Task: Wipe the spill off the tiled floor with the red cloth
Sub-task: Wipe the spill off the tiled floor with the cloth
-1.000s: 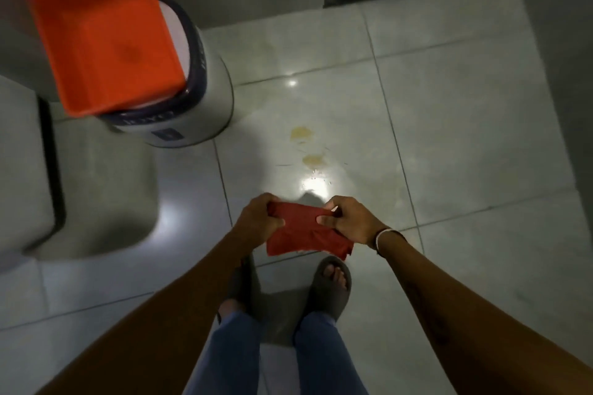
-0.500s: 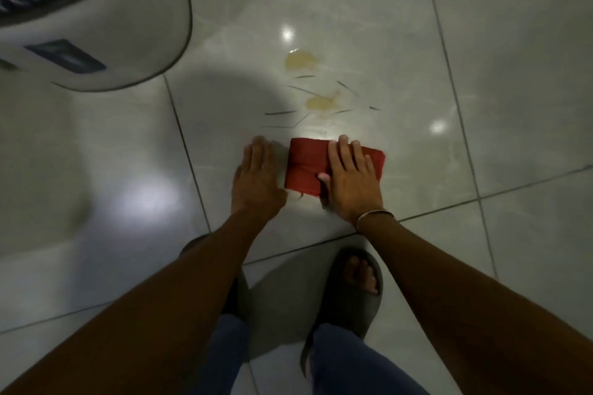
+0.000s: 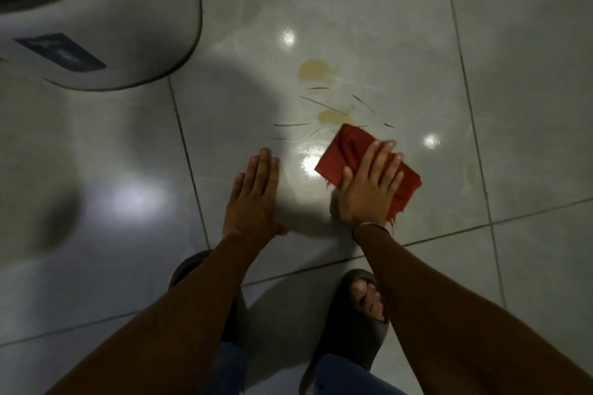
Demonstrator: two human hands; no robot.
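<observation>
- A white bin (image 3: 96, 19) is cut off at upper left.
- Right hand (image 3: 369, 189), flat, fingers spread, presses the cloth (image 3: 346, 147) on the floor (image 3: 529, 74), centre frame, touching the spill (image 3: 330, 115).
- Left hand (image 3: 253, 199) lies flat, empty.

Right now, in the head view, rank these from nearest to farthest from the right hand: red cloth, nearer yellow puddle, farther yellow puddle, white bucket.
1. red cloth: directly under the right hand.
2. nearer yellow puddle: just beyond the cloth's far corner.
3. farther yellow puddle: farther up the same tile.
4. white bucket: far upper left.
</observation>
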